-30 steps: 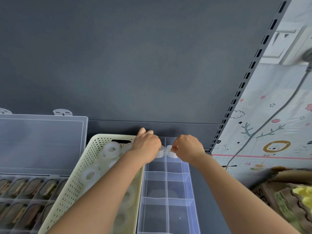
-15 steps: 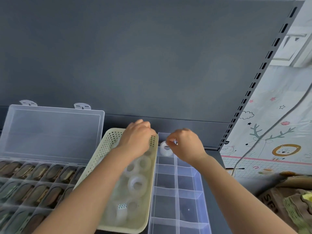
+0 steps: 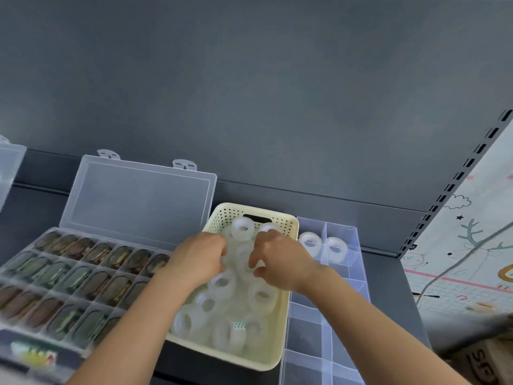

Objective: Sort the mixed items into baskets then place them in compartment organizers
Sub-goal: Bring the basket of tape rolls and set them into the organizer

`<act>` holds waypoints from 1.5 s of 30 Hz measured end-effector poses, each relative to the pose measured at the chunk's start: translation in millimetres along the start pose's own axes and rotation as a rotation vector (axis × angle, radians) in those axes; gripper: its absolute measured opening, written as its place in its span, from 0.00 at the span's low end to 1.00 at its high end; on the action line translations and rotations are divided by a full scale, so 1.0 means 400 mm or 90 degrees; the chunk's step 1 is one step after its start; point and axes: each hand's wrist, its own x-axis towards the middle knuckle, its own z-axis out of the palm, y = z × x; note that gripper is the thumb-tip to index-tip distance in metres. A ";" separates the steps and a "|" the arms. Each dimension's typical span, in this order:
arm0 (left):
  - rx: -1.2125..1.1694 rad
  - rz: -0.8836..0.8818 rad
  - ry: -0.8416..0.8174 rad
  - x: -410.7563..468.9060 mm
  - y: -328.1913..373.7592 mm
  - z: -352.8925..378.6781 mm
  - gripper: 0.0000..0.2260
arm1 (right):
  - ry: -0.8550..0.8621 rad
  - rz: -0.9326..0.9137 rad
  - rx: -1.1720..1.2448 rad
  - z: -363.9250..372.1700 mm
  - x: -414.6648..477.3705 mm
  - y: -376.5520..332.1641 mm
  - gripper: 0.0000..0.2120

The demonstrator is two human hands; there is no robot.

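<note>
Translucent tape rolls (image 3: 261, 294) heaped in cream basket (image 3: 222, 218). Since a second ago, both hands have left clear organizer (image 3: 313, 329) and gone back into basket. Two placed rolls (image 3: 311, 241) sit in far compartments, one each, side by side. Fingers of left hand (image 3: 197, 257) curled down among rolls, tips hidden. Fingers and thumb of right hand (image 3: 280, 257) curved apart over roll; cannot tell if either grips. Probably fetching next pair; most compartments unfilled.

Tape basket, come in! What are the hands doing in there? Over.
Left hand and right hand both down among the tape rolls in the cream basket, grips unclear. Two rolls sit in far compartments of the clear organizer. Nothing blocking.
</note>
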 end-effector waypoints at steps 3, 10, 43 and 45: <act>-0.024 0.007 -0.004 0.003 -0.009 0.011 0.12 | -0.033 -0.015 -0.030 0.008 0.003 0.007 0.13; -0.103 0.042 0.054 0.007 -0.006 0.025 0.03 | 0.047 0.005 0.023 0.030 -0.003 0.008 0.11; -0.094 0.317 0.140 0.245 0.324 0.028 0.06 | 0.124 0.356 0.028 -0.008 -0.152 0.333 0.07; -0.091 0.321 0.116 0.250 0.320 0.032 0.09 | 0.080 0.356 0.025 -0.003 -0.149 0.340 0.08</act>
